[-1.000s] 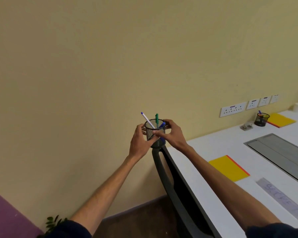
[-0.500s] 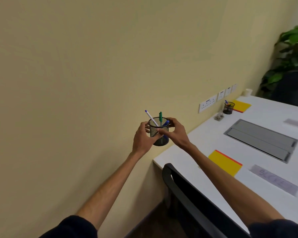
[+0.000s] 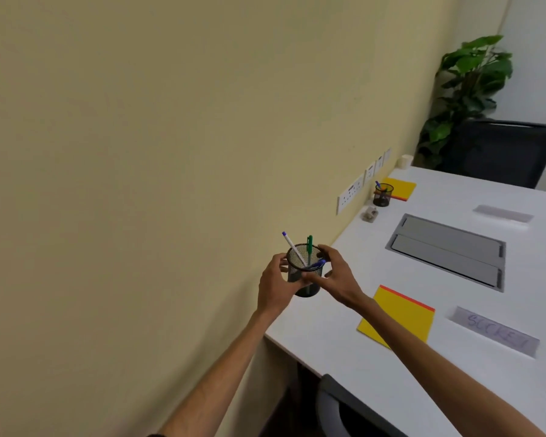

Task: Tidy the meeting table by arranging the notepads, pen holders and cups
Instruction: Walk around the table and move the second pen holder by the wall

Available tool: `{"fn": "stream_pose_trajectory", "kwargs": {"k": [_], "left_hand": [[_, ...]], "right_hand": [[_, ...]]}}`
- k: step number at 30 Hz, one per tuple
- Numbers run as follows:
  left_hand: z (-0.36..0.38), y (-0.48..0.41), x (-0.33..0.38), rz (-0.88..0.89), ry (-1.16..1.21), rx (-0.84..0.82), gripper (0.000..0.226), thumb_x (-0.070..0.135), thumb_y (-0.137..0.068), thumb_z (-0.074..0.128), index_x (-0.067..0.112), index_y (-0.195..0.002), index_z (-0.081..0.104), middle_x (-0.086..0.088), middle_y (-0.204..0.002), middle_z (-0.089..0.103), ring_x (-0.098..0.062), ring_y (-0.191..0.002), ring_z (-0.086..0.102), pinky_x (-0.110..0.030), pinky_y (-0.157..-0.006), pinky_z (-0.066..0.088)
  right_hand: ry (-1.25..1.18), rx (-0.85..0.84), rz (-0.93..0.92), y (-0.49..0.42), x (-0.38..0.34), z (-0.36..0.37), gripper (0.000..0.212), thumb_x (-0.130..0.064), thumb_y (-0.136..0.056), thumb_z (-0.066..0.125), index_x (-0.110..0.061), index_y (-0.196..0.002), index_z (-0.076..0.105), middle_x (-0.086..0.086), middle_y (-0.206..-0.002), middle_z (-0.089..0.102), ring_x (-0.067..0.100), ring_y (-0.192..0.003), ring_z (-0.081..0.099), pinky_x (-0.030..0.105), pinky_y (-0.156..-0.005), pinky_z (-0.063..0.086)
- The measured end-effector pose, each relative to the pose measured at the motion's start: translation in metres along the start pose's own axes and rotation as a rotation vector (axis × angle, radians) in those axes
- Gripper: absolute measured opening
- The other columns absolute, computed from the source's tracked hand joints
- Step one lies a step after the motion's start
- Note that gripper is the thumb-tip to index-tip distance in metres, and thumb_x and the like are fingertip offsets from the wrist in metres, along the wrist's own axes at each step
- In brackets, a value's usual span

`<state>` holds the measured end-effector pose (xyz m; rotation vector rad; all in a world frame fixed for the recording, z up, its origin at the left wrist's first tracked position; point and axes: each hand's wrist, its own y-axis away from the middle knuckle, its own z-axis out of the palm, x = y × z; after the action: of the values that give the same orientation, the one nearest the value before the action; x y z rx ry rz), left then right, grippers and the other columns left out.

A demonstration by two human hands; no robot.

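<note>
Fingers [image 3: 328, 252] of the right hand [image 3: 338, 279] are curling over the far rim of the black mesh pen holder [image 3: 304, 275], with the thumb pressing its near side, while the left hand [image 3: 273, 287] is wrapping round the opposite side, so both hands are gripping it between them. Rising out of the holder above the fingertips are a white pen [image 3: 292, 247] leaning away from the right hand, a green pen [image 3: 309, 247] standing nearly upright, and a blue pen [image 3: 317, 264] lying low across the rim. The holder is sitting over the near corner of the white table [image 3: 344, 342]; whether its base is touching the top cannot be told. Just beyond the right wrist a yellow notepad [image 3: 401, 316] is lying flat, and past it a strip of paper [image 3: 495, 331] with handwriting. Well beyond the fingers, along the wall, a second pen holder [image 3: 382, 195] is standing against another yellow notepad [image 3: 399, 189], with a pale cup [image 3: 406, 161] farther off still. A grey hatch [image 3: 448, 250] is lying in the tabletop between the two notepads.
</note>
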<state>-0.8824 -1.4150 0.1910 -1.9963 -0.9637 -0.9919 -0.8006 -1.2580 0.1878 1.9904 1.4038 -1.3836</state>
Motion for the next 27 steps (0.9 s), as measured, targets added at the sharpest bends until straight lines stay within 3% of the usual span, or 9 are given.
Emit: {"fn": "stream_pose_trajectory", "kwargs": {"k": [10,14,22,27], "left_hand": [[0.071,-0.096,-0.023,-0.035,-0.004,-0.172,0.073,0.048,-0.057,0.089,0.025,-0.116,0.053,0.016,-0.109,0.063,-0.003,-0.096,0.062,-0.023,-0.073,0.054],[0.117,-0.127,-0.027,-0.021,0.002,-0.262,0.069,0.049,-0.056,0.088,0.031,-0.111,0.051,0.019,-0.109,0.063,0.001,-0.094,0.061,-0.023,-0.07,0.054],[0.218,-0.178,-0.056,-0.029,0.082,-0.392,0.065,0.025,-0.071,0.086,0.022,-0.124,0.048,0.009,-0.123,0.056,-0.008,-0.106,0.057,-0.01,-0.073,0.049],[0.267,-0.215,-0.081,-0.067,0.142,-0.418,0.067,0.011,-0.075,0.083,0.016,-0.131,0.046,0.001,-0.13,0.053,-0.005,-0.104,0.054,-0.004,-0.072,0.05]], "right_hand": [[0.058,0.029,0.096,-0.071,0.074,-0.026,0.087,-0.062,-0.064,0.075,-0.025,-0.136,0.044,-0.009,-0.126,0.055,0.009,-0.109,0.054,0.031,-0.081,0.053],[0.083,0.083,0.188,-0.084,0.106,-0.046,0.086,-0.057,-0.064,0.079,-0.027,-0.136,0.043,-0.011,-0.125,0.056,0.006,-0.107,0.055,0.031,-0.089,0.053],[0.144,0.191,0.391,-0.118,0.174,-0.07,0.089,-0.039,-0.069,0.084,-0.021,-0.144,0.039,0.002,-0.131,0.048,0.012,-0.108,0.051,0.025,-0.093,0.046],[0.08,0.232,0.485,-0.157,0.219,-0.065,0.092,-0.028,-0.071,0.085,-0.022,-0.147,0.034,0.008,-0.141,0.048,0.012,-0.112,0.048,0.03,-0.098,0.041]]}}
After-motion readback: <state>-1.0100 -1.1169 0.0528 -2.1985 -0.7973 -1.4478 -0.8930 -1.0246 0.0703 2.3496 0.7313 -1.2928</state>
